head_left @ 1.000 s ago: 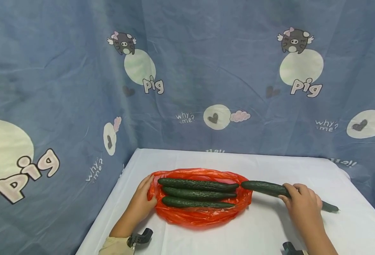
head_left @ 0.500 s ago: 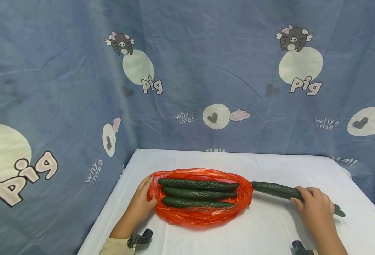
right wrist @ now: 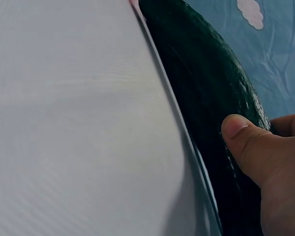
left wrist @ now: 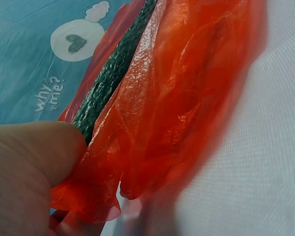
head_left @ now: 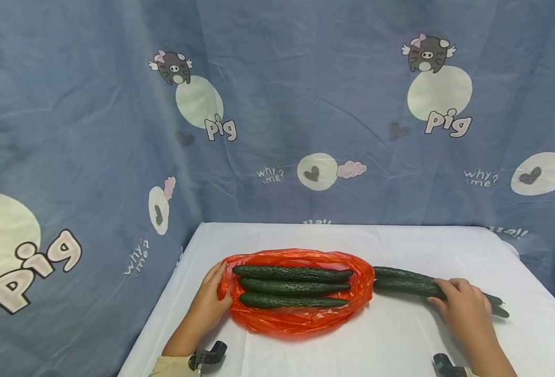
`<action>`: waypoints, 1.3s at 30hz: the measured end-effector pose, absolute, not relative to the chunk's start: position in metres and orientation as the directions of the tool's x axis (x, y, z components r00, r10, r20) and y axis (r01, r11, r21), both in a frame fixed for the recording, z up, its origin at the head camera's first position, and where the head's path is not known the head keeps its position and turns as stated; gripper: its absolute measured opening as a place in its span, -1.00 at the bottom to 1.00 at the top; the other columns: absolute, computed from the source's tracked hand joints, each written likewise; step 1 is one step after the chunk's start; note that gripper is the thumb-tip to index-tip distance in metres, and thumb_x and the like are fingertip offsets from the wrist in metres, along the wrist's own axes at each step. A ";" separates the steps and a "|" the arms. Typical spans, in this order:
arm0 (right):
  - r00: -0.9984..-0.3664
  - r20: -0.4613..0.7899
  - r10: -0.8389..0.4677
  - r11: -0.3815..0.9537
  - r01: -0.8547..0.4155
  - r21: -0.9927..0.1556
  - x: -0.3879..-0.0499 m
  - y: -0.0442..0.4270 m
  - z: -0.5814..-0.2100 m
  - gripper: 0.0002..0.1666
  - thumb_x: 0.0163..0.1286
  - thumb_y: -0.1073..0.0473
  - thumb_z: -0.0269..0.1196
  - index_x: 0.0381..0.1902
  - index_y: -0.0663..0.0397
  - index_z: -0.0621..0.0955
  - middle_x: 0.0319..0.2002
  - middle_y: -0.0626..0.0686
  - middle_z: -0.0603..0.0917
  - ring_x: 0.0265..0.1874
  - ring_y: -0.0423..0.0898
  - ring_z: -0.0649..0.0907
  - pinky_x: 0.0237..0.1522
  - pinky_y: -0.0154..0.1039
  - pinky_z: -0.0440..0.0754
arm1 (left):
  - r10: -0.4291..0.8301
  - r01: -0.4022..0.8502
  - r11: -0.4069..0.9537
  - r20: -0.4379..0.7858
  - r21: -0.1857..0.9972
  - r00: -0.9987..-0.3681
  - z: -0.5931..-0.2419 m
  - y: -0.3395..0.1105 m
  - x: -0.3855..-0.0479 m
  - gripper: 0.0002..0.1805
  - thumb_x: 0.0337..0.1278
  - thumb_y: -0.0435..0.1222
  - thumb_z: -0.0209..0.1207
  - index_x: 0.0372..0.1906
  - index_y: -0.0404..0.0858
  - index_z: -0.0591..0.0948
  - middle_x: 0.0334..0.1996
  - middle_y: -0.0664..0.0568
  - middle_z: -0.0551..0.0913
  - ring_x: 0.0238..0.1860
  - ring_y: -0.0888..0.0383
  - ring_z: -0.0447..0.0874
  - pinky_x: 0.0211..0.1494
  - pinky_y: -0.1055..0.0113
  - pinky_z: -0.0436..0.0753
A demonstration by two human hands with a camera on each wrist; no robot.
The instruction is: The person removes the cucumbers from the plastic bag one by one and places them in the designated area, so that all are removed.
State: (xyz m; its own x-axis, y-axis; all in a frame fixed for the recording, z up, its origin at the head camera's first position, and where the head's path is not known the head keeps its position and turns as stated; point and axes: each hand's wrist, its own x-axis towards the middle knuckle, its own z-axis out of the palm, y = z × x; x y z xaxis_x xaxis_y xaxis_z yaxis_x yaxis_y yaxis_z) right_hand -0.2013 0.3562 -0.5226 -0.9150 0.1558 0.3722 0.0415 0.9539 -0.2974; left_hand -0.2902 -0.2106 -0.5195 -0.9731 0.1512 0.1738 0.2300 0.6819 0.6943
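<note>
Pinches the left end of a red bag (head_left: 296, 324) with the left hand (head_left: 211, 298), catching thin plastic between thumb and fingers. Grips the near loose cucumber (head_left: 406, 286) with the right hand (head_left: 463, 309), pressing the thumb to one flank and bending the fingers over the other; cannot tell of any hold on the far loose cucumber (head_left: 400, 273) just beyond. Has the bag on the white worktop (head_left: 305, 361), nearer the left edge than the right, with both loose cucumbers stretching side by side from the bag's right end toward the worktop's right edge. Cannot tell of contact between their left ends and the plastic. Inside the bag, in view through the wide mouth: a far inner cucumber (head_left: 293, 273), a middle inner cucumber (head_left: 296, 287) and a near inner cucumber (head_left: 293, 301), lined up roughly along the worktop's far edge. Beyond that edge, a blue backdrop (head_left: 258, 78) with printed pigs and lettering.
</note>
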 end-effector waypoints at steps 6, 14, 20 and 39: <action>-0.927 0.352 0.130 0.955 0.022 -0.296 -0.204 0.354 -0.523 -0.45 0.28 0.13 0.45 0.19 0.19 0.63 0.10 0.44 0.54 0.05 0.50 0.49 0.06 0.51 0.31 | 0.150 0.241 0.676 0.191 0.696 -0.970 -0.520 -0.211 -0.288 -0.06 0.13 -0.51 0.22 0.66 -0.28 0.17 0.62 -0.22 0.15 0.61 -0.30 0.15 0.55 -0.21 0.24; -0.935 0.325 0.140 0.956 0.042 -0.291 -0.208 0.357 -0.525 -0.45 0.30 0.13 0.44 0.21 0.21 0.63 0.11 0.44 0.52 0.07 0.50 0.48 0.00 0.53 0.37 | 0.143 0.236 0.675 0.190 0.699 -0.971 -0.520 -0.210 -0.287 -0.05 0.13 -0.51 0.22 0.66 -0.28 0.16 0.63 -0.21 0.14 0.61 -0.29 0.13 0.57 -0.23 0.20; -0.951 0.244 0.188 0.941 0.104 -0.323 -0.207 0.362 -0.523 -0.31 0.29 0.05 0.47 0.28 0.29 0.57 0.13 0.52 0.48 0.13 0.54 0.43 0.14 0.52 0.33 | 0.156 0.241 0.675 0.185 0.698 -0.970 -0.521 -0.207 -0.289 -0.06 0.16 -0.50 0.22 0.67 -0.27 0.15 0.63 -0.20 0.14 0.61 -0.28 0.16 0.56 -0.21 0.23; -0.926 0.364 0.100 0.915 -0.059 -0.399 -0.213 0.324 -0.512 -0.21 0.40 -0.12 0.40 0.36 0.30 0.49 0.19 0.46 0.47 0.17 0.48 0.43 0.12 0.48 0.36 | 0.163 0.262 0.669 0.206 0.695 -0.965 -0.521 -0.207 -0.288 -0.06 0.12 -0.51 0.22 0.66 -0.28 0.18 0.63 -0.17 0.18 0.61 -0.26 0.17 0.58 -0.18 0.22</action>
